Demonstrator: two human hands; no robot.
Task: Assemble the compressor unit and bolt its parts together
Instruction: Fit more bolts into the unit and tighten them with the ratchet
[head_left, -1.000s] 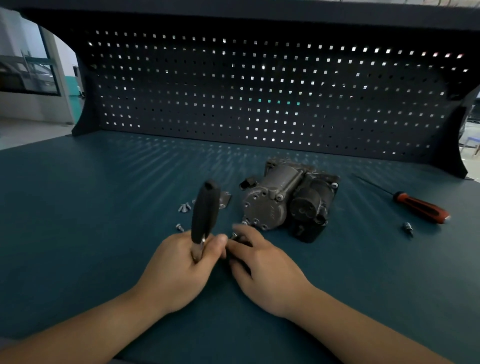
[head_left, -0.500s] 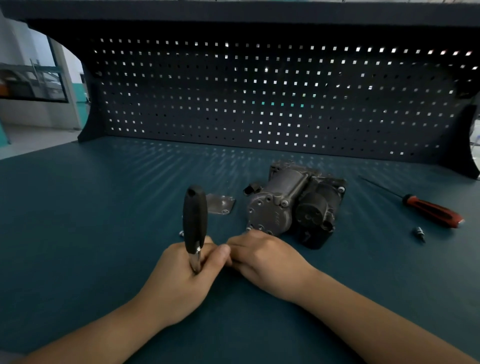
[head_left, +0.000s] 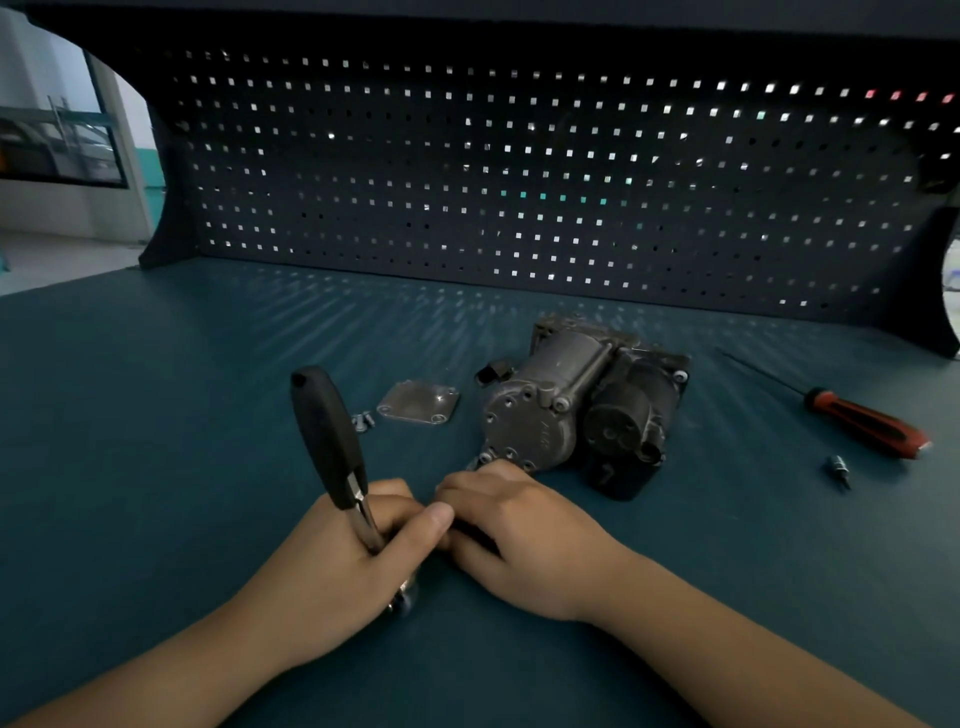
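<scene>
Your left hand (head_left: 343, 551) gripped the ratchet wrench (head_left: 324, 431) near the desk's (head_left: 156, 467) front edge; what your right hand's (head_left: 524, 535) fingers (head_left: 470, 488) pinched, I cannot tell.

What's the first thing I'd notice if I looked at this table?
Probably the grey compressor lying in the middle of the bench, before the dotted pegboard. Nearer, the left hand grips a black-handled tool whose handle sticks up, with the right hand curled right beside it. A red-handled screwdriver lies off to the right.
</scene>
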